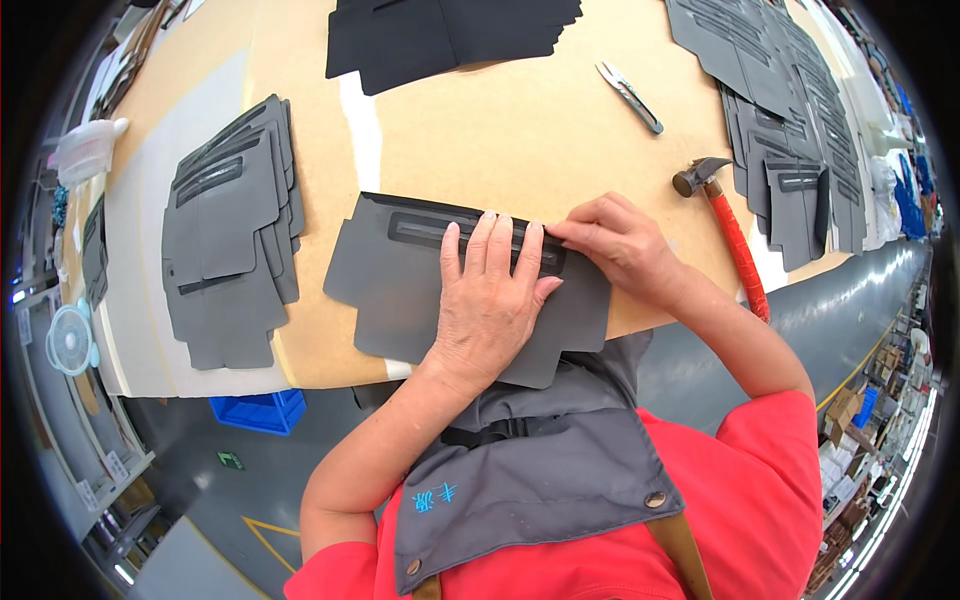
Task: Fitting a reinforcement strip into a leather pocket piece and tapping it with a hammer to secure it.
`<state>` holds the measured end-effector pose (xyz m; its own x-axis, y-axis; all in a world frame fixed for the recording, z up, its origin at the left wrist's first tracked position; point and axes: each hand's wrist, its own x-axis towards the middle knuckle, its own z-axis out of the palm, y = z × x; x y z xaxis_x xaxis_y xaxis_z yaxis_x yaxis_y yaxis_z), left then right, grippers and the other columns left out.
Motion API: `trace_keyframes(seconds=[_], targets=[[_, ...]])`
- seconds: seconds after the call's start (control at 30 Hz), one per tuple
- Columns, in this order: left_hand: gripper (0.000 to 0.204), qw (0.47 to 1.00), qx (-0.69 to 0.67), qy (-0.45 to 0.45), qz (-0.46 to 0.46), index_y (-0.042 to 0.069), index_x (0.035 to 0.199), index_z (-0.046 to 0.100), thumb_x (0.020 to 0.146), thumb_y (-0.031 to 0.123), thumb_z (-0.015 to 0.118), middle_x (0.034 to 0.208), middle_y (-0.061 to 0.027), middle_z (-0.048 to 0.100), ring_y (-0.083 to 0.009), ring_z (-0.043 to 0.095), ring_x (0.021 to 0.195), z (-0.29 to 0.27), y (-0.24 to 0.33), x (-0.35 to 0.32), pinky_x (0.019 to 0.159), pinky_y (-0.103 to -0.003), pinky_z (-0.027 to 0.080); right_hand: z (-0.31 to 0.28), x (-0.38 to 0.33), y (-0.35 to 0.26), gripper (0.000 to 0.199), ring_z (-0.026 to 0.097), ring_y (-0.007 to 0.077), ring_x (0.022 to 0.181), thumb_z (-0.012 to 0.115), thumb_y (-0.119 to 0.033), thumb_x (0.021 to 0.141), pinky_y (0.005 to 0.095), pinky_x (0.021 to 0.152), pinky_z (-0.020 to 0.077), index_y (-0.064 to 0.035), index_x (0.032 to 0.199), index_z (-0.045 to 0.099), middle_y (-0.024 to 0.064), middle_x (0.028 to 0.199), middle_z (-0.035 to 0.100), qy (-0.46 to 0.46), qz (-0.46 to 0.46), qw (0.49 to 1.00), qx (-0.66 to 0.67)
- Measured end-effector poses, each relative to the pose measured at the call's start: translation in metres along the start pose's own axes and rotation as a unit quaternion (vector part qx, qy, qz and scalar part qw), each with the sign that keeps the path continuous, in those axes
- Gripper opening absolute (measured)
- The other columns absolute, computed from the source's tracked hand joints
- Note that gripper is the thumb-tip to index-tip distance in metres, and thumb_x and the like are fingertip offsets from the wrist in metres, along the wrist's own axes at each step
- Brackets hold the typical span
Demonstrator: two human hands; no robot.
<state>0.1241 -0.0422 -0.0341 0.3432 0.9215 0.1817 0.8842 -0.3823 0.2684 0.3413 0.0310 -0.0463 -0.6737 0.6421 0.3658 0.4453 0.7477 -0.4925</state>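
A grey flat panel (390,285) with notched corners lies in front of me at the table's near edge, its lower part reaching past that edge. Along its far side runs a black folded strip (400,203), with a dark-framed slot (415,230) just below. My left hand (488,305) rests flat on the panel, fingers stretched across the slot. At the far right corner, my right hand (625,245) pinches the black strip between thumb and forefinger; the fingertips partly cover that spot.
Stacks of similar grey panels lie at the left (225,220) and far right (790,130). Black panels (450,40) lie at the back. A claw hammer (735,240) with a red handle and thread snips (630,97) sit to the right. A blue crate (260,411) stands below the table.
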Motion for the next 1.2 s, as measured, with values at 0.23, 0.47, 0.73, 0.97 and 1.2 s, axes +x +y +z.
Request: trace_keyframes(seconds=[0.23,0.47,0.73,0.97,1.2], targets=[[0.052,0.999,-0.032,-0.003,0.016,0.009,0.142,0.060,0.097,0.033,0.069,0.136,-0.0164,0.054,-0.0336,0.051,0.133,0.003,0.004,-0.001,0.116,-0.056,0.035,-0.013,-0.007,0.006,0.038,0.065,0.0261,0.092,0.075,-0.004,0.078,0.0342,0.078,0.0579,-0.0081,0.116,0.075,0.0072,0.102,0.067,-0.034,-0.065,0.996,-0.059],[0.043,0.992,-0.122,-0.023,0.023,0.009,0.136,0.065,0.096,0.023,0.071,0.124,-0.0156,0.060,-0.0350,0.057,0.120,-0.020,-0.017,0.012,0.110,-0.054,0.041,-0.028,0.014,0.022,0.030,0.064,0.0311,0.101,0.077,-0.020,0.090,0.0406,0.087,0.0559,-0.0074,0.117,0.073,0.0104,0.109,0.067,0.026,0.004,0.998,-0.056],[0.026,0.952,-0.183,-0.190,-0.152,0.000,0.108,0.068,0.088,0.011,0.079,0.093,-0.0097,0.067,-0.0227,0.064,0.088,-0.061,-0.086,0.048,0.081,-0.034,0.053,-0.056,0.081,0.116,0.046,0.066,0.0310,0.104,0.076,-0.032,0.095,0.0401,0.089,0.0539,-0.0046,0.128,0.060,0.0152,0.112,0.070,-0.009,0.313,0.936,-0.160],[0.016,0.877,-0.332,-0.193,-0.288,0.001,0.109,0.067,0.097,0.011,0.073,0.097,-0.0038,0.071,-0.0100,0.064,0.079,-0.051,-0.106,0.033,0.073,-0.026,0.053,-0.055,0.087,0.093,0.026,0.068,0.0259,0.088,0.068,-0.025,0.102,0.0378,0.079,0.0538,-0.0023,0.114,0.061,0.0143,0.097,0.072,0.053,0.316,0.947,-0.025],[0.026,0.633,-0.655,-0.105,-0.398,0.002,0.126,0.061,0.103,0.011,0.067,0.105,-0.0025,0.073,-0.0064,0.070,0.089,-0.045,-0.082,0.009,0.073,-0.022,0.058,0.029,0.075,-0.043,0.017,0.070,0.0241,0.076,0.056,-0.021,0.109,0.0364,0.073,0.0546,-0.0039,0.108,0.060,0.0120,0.081,0.066,0.045,0.205,0.949,0.233]])
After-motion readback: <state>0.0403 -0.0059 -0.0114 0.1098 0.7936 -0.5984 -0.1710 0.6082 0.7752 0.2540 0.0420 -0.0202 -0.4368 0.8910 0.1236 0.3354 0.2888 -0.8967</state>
